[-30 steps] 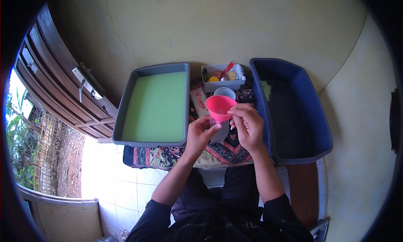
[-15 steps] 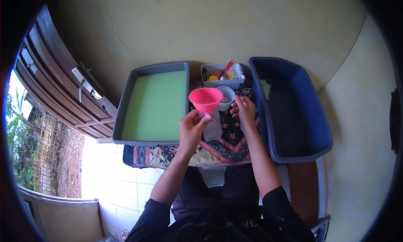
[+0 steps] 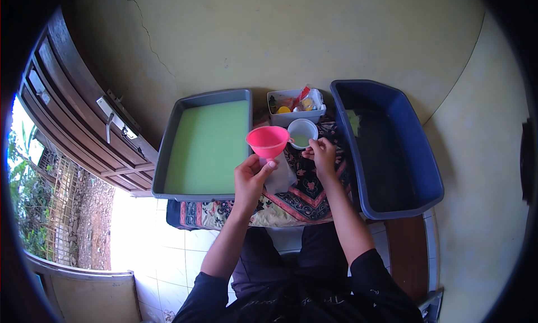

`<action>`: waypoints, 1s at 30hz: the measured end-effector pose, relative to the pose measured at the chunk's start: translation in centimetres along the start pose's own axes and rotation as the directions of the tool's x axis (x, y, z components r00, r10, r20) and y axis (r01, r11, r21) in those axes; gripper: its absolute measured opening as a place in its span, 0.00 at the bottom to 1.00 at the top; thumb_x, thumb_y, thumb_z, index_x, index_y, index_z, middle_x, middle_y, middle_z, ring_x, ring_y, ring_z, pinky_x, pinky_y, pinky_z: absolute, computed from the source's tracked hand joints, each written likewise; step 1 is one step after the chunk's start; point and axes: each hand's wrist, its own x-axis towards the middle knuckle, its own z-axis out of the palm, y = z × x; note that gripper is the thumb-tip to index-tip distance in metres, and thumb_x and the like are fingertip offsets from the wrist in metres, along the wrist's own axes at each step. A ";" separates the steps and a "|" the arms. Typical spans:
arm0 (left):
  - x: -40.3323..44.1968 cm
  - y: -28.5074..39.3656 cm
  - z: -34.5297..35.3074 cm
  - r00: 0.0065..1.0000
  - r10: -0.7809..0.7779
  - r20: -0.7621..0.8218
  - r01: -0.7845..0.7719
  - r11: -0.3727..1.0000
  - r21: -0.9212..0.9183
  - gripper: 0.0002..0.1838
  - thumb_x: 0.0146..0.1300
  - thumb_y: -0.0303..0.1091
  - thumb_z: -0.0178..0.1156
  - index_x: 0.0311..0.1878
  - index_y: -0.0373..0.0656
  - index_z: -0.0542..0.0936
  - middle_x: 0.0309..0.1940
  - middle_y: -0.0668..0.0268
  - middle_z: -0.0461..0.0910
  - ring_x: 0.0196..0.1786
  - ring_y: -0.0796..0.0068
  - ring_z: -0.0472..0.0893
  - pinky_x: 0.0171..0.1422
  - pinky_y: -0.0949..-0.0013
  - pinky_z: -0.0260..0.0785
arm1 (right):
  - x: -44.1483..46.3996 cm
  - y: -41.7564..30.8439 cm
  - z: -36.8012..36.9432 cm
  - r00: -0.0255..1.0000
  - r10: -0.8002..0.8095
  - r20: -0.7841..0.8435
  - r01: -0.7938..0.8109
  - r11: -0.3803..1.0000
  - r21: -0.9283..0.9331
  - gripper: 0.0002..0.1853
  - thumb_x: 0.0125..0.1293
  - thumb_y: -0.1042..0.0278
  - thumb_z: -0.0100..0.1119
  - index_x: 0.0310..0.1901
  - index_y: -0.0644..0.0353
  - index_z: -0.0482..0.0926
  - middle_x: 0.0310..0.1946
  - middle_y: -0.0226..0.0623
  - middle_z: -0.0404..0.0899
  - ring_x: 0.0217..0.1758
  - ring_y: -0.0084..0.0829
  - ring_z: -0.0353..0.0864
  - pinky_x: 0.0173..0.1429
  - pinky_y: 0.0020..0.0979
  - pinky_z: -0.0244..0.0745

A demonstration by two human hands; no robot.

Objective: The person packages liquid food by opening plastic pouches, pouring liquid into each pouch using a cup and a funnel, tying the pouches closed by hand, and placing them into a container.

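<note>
A pink funnel [image 3: 269,142] is pinched at its narrow lower part by my left hand [image 3: 252,174], its wide mouth facing up. Beneath it hangs a clear plastic bag [image 3: 281,178], its top hidden behind my fingers and the funnel. A small white cup [image 3: 303,127] with pale green liquid in it is just right of the funnel's rim. My right hand [image 3: 321,157] has its fingers closed at the cup's lower right edge; the exact grip is partly hidden.
A grey tub [image 3: 161,149] of light green liquid stands left on the patterned cloth [image 3: 305,197]. At right is a dark blue tub [image 3: 431,188] with a light green piece inside. A white box [image 3: 286,118] of small packets sits behind the cup. An open door [image 3: 84,104] is far left.
My left hand and the funnel have shifted slightly left and down. My right hand has moved down and left along the cup's edge, and its fingers have closed more. The whole view tilts slightly.
</note>
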 end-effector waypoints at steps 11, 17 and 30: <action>-0.9 -0.8 1.2 0.991 -0.071 0.115 0.071 0.997 -0.001 0.15 0.61 0.27 0.65 0.49 0.30 0.78 0.40 0.62 0.84 0.44 0.79 0.81 0.52 0.74 0.71 | -4.7 -8.5 3.1 0.925 -0.381 0.000 0.380 0.924 0.039 0.10 0.68 0.72 0.58 0.31 0.65 0.70 0.27 0.31 0.76 0.32 0.20 0.81 0.40 0.22 0.79; -1.2 -1.7 1.5 0.981 -0.097 0.168 0.102 0.994 -0.024 0.16 0.61 0.28 0.66 0.50 0.30 0.78 0.40 0.63 0.84 0.43 0.80 0.81 0.51 0.75 0.72 | -6.4 -11.3 3.7 0.848 -0.526 0.069 0.529 0.848 -0.034 0.10 0.67 0.73 0.60 0.30 0.63 0.70 0.24 0.25 0.74 0.28 0.12 0.72 0.32 0.17 0.66; -1.3 -1.4 2.0 0.976 -0.106 0.192 0.115 0.993 -0.034 0.18 0.61 0.30 0.67 0.51 0.32 0.77 0.40 0.63 0.84 0.43 0.81 0.80 0.49 0.75 0.71 | -8.8 -12.0 3.8 0.803 -0.562 0.200 0.582 0.811 -0.062 0.06 0.67 0.78 0.58 0.34 0.66 0.72 0.28 0.32 0.79 0.33 0.14 0.77 0.36 0.17 0.70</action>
